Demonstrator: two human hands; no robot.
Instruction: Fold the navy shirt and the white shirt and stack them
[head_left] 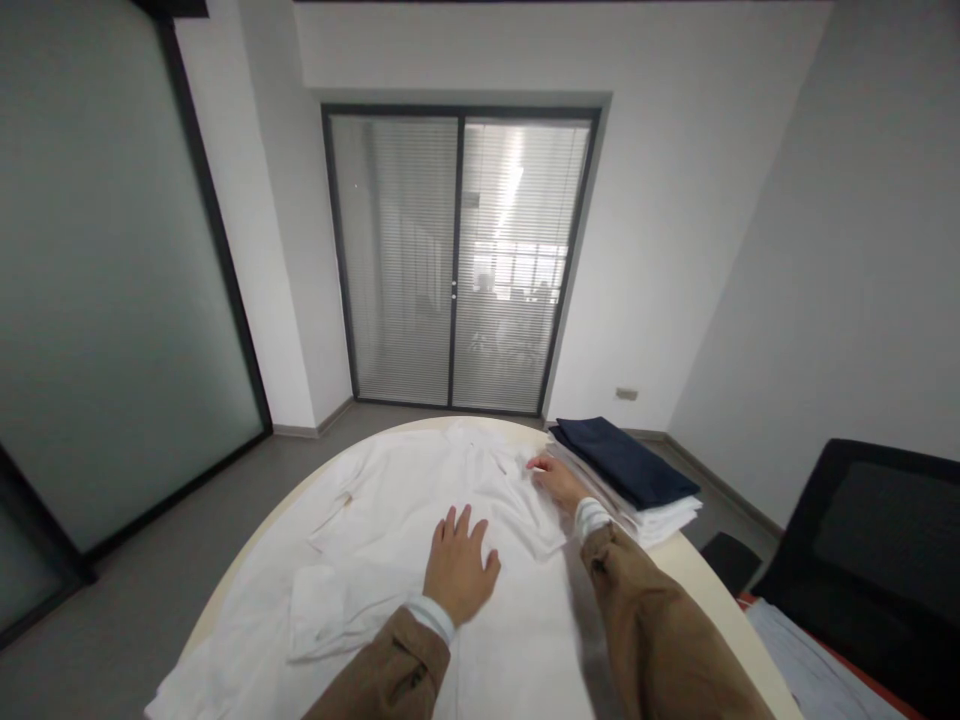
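Observation:
A white shirt [397, 480] lies spread over the round table, wrinkled, with what looks like a folded sleeve [330, 605] across its left part. My left hand [459, 568] rests palm down on the middle of the cloth, fingers spread. Farther out, my right hand [559, 482] touches the shirt's right side with its visible fingers stretched leftward. Some of its fingers are hidden from view. Just right of that hand is a stack of folded clothes, a dark navy piece [626, 462] on top of white ones [667, 522].
The pale table rim [705, 590] shows at the right. A black mesh chair [877, 540] stands there, with a light grey cloth [806, 660] by its seat. Beyond the table are a glass door with blinds [397, 270] and a frosted glass panel [112, 270].

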